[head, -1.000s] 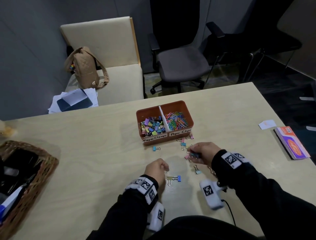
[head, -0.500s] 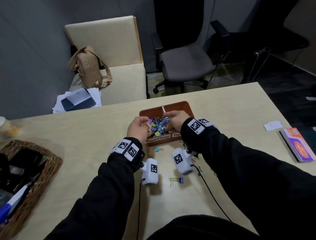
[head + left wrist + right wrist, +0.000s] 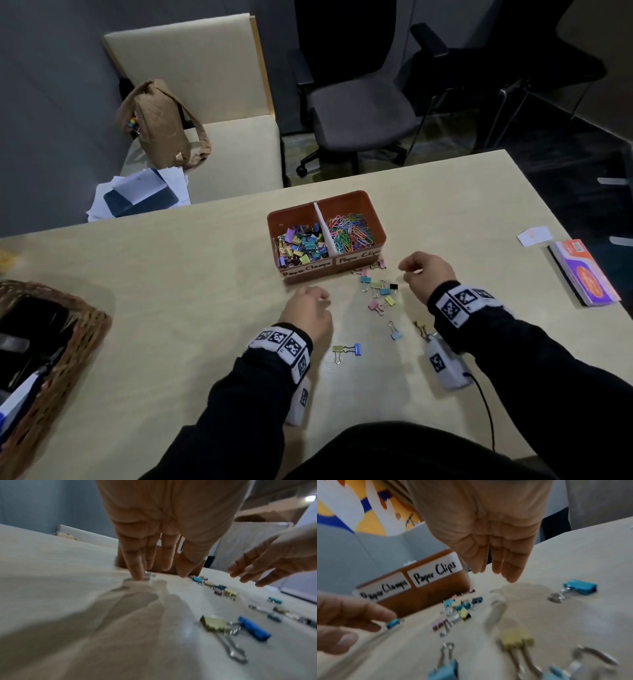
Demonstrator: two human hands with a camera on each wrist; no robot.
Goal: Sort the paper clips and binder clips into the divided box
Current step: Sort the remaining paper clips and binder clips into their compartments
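Your brown divided plastic box (image 3: pixel 342 198) sits on the pale wooden table (image 3: pixel 171 274), loose coloured binder clips (image 3: pixel 378 291) scattered just in front. Your left hand (image 3: pixel 306 313), fingers straight, touches a small blue binder clip (image 3: pixel 393 623); your right hand (image 3: pixel 428 274) hovers nearby, relaxed, empty.

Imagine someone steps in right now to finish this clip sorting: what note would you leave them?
Left hand: open, fingertips down on the table at a small blue binder clip; no grip on it that I can see.
Right hand: open and empty, hovering beside the loose clips.
Divided box: binder clips in the left compartment, paper clips in the right.
Done: most of it is sorted.
Left: loose binder clips scattered in front of the box, plus a yellow and blue pair nearer the person. All go in the left compartment.
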